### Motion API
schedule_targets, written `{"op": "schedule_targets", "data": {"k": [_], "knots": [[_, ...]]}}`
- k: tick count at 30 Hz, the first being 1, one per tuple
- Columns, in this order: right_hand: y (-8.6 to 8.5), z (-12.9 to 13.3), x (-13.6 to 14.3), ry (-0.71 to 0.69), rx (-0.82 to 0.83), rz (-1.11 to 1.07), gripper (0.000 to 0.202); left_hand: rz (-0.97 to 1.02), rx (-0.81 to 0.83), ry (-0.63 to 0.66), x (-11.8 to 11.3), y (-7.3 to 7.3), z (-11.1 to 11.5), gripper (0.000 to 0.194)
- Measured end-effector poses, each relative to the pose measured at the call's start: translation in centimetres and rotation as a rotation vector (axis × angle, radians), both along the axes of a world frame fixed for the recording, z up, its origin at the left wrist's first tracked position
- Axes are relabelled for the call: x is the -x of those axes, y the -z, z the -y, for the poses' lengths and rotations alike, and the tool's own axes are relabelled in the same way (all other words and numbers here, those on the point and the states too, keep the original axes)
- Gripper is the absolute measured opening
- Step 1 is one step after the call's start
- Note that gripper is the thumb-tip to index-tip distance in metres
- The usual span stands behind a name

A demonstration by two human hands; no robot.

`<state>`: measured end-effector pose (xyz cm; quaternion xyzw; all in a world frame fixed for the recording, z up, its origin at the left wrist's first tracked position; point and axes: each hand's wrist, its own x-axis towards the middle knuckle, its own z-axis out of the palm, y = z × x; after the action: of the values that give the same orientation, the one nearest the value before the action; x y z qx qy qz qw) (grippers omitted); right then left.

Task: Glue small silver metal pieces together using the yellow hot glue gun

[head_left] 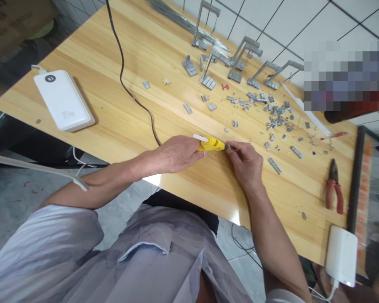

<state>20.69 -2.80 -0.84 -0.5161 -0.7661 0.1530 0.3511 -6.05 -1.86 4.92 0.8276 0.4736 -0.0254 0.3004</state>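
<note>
Wooden table (113, 118), tiled wall (287, 25) behind. I log left to right. White power bank (65, 103): well left of the left hand. Black cord (123, 71): runs to that hand's far edge. Left hand (180, 153): closed around a yellow glue gun (212, 144), which lies just right of it, long axis crosswise, nozzle toward the right hand. Right hand (246, 162): pinches a small grey piece (228, 147) at the nozzle; I cannot tell whether the two touch. Left hand is nearer the gun's body, right hand its tip. Grey fragments (275, 110) scatter beyond the right hand; pliers (334, 181) lie farther right.
</note>
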Motion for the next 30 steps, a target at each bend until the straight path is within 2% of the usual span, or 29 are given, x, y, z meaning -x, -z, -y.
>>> {"op": "schedule_targets", "data": {"k": [13,21,27,30], "knots": [[0.0,-0.1,0.1,0.042,0.033,-0.016,0.016,0.006,-0.021,-0.004,0.2,0.6,0.1,0.047],[-0.2,-0.1,-0.1,0.087,0.012,-0.075,0.016,-0.024,-0.010,0.008,0.1,-0.1,0.0,0.048],[-0.3,-0.1,-0.4,0.155,-0.015,-0.079,0.018,0.049,0.007,-0.037,0.3,0.6,-0.2,0.046],[-0.5,-0.2,-0.4,0.187,-0.029,-0.101,0.020,0.154,0.038,-0.072,0.7,0.9,-0.4,0.042]]}}
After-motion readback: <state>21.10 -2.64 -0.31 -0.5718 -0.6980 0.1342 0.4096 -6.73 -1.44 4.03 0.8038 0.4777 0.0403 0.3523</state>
